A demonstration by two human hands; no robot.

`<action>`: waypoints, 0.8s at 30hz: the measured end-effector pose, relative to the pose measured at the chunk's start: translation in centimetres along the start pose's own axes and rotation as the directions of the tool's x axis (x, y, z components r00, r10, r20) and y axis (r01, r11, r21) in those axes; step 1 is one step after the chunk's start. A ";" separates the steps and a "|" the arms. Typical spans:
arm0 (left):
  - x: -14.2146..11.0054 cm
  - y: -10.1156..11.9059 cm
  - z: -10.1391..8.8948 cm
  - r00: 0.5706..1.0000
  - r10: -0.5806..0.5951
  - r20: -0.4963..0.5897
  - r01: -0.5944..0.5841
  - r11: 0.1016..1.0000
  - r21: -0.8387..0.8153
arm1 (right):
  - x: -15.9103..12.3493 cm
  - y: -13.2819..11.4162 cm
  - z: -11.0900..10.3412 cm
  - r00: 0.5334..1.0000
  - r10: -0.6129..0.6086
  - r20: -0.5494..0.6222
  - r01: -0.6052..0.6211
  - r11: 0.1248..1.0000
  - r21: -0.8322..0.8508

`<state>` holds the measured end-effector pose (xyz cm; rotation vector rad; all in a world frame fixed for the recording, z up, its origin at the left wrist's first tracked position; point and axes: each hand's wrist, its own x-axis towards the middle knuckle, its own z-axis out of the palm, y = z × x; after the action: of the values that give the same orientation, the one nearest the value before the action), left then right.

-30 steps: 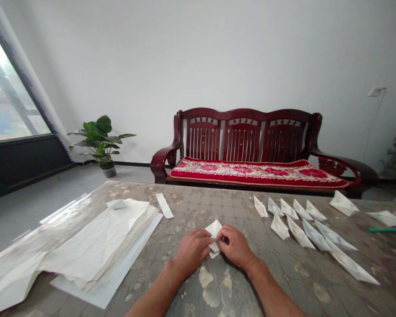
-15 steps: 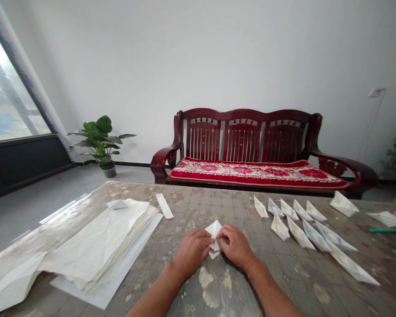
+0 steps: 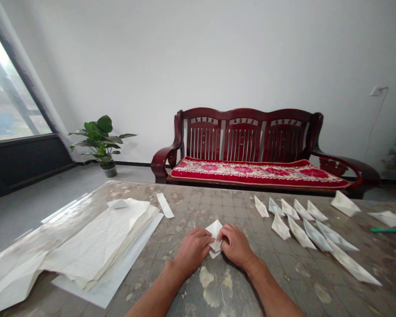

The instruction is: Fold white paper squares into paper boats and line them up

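Currently, sm. white folded paper (image 3: 214,230), pointed tip up, gripped tight between left hand (image 3: 193,251) & right hand (image 3: 236,246)

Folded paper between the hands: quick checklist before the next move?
1. Left hand and right hand both on the folded white paper: ok.
2. Fold edges aligned: cannot tell, the hands cover part of them.
3. Paper stack apart from the hands: ok.
4. Row of paper boats apart from the right hand: ok.
5. Green pen at the table's far right, away from the hands: ok.
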<state>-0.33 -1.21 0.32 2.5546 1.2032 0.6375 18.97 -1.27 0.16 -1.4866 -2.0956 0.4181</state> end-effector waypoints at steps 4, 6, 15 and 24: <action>0.1 0.0 0.0 1.000 0.004 -0.013 -0.004 1.000 -0.018 | 0.0 0.1 0.0 1.000 0.003 -0.005 -0.003 1.000 -0.002; 0.1 0.0 0.0 1.000 0.008 -0.021 -0.008 1.000 -0.029 | 0.1 0.2 0.1 1.000 0.004 -0.002 -0.004 1.000 -0.001; 0.1 -0.2 0.1 0.999 0.009 -0.036 -0.011 0.998 -0.062 | 0.2 0.3 0.1 1.000 -0.005 0.002 0.005 1.000 0.022; 0.1 -0.2 0.2 0.999 0.005 -0.043 -0.008 0.998 -0.068 | 0.0 0.0 -0.2 1.000 -0.022 0.018 0.022 1.000 0.015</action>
<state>-0.36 -1.03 0.08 2.5018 1.1661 0.7255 19.07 -1.31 0.34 -1.4551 -2.1165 0.4399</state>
